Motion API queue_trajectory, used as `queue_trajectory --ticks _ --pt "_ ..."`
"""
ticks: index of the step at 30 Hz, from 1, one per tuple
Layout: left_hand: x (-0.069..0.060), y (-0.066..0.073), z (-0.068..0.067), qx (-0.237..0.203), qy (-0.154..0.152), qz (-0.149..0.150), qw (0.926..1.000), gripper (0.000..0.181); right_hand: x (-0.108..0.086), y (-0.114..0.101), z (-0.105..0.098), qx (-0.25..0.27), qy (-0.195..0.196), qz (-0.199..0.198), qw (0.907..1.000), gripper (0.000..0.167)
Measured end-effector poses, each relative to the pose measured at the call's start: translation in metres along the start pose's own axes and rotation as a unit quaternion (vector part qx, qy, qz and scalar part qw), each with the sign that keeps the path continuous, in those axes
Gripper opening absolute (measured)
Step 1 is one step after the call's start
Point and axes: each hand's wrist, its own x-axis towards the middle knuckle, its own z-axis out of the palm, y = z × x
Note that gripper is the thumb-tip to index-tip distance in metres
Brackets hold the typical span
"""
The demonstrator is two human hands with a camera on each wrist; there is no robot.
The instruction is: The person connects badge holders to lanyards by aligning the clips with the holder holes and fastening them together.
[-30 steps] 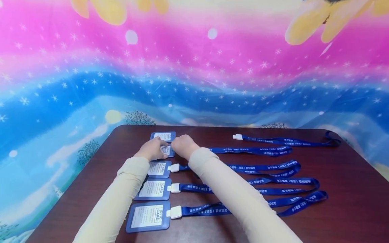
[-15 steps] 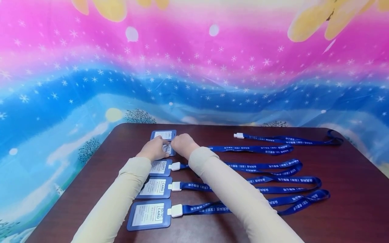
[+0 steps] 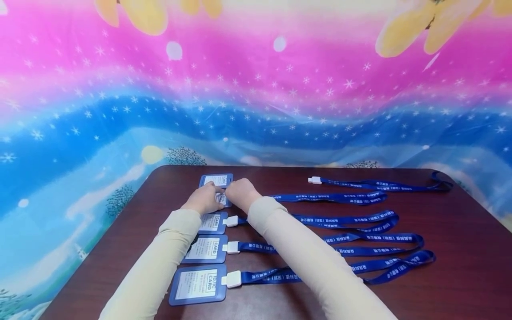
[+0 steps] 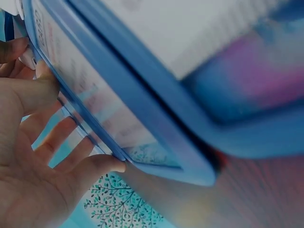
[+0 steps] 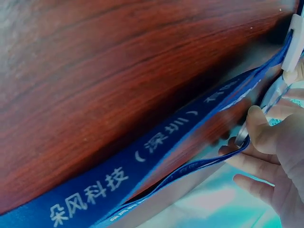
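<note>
My left hand (image 3: 205,198) grips a blue-framed ID badge holder (image 3: 222,200), the second from the back of a column at the left of the table. In the left wrist view its thumb and fingers lie along the edge of this badge holder (image 4: 154,154). Right beside it, my right hand (image 3: 242,194) pinches the end of a blue lanyard (image 3: 328,197). The right wrist view shows thumb and fingers around the lanyard's small end clip (image 5: 242,135), mostly covered. Whether clip and holder are joined is hidden between the hands.
Nearer me lie several badge holders (image 3: 198,284) clipped to blue lanyards (image 3: 272,276) by white clips (image 3: 232,279). At the back sit a separate badge holder (image 3: 216,179) and a separate lanyard (image 3: 368,183). A patterned cloth (image 3: 256,89) hangs behind the dark wooden table (image 3: 288,302).
My left hand shifts slightly to the right, towards the right hand. The right hand stays almost in place, and the other badge holders and lanyards lie as before.
</note>
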Motion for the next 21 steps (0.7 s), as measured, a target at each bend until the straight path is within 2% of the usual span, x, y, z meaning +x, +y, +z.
queue_trajectory --ticks 4,8,16,21 --pt "0.002 0.0 -0.001 0.014 -0.003 0.009 0.9999 0.049 -0.004 0.006 0.003 0.019 0.012 0.004 0.9997 0.022" --pt "0.005 -0.004 -0.003 0.032 -0.012 0.011 0.9993 0.051 -0.007 0.015 0.005 0.069 0.017 0.003 0.9975 0.023" --pt "0.006 -0.008 -0.011 0.066 -0.045 0.02 0.9966 0.054 -0.019 0.039 0.013 0.172 0.03 -0.011 0.9846 0.017" --pt "0.005 -0.008 -0.015 0.078 -0.059 0.02 0.995 0.056 -0.034 0.065 0.021 0.202 0.034 -0.004 0.9787 0.016"
